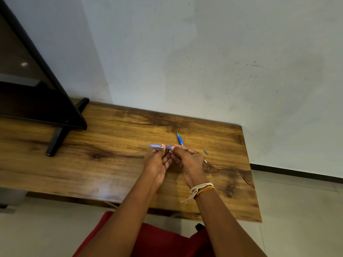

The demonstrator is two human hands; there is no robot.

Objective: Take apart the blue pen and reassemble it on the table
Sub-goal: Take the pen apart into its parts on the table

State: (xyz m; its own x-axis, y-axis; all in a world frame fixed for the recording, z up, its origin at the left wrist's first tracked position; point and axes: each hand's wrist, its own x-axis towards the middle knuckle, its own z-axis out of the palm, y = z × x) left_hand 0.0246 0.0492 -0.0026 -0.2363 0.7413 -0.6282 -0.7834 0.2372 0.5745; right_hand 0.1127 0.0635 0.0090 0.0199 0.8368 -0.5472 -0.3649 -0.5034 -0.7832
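Observation:
A pale blue pen barrel (156, 145) is held level above the wooden table (111, 145), pinched between both hands. My left hand (157, 164) grips its middle, with the left end sticking out past my fingers. My right hand (187, 160) grips the right end, which is hidden under my fingertips. Just behind my right hand lies a darker blue pen piece (180, 139) with a pointed tip, flat on the table. A small grey part (206, 152) lies to the right of my right hand. Another tiny part (205, 161) peeks out beside my right wrist.
A black monitor stand (61, 130) and dark screen (27, 80) take up the table's left rear. A white wall runs behind the table. The table's right edge (250, 173) is close to the small parts. Red cloth (157, 242) shows below my forearms.

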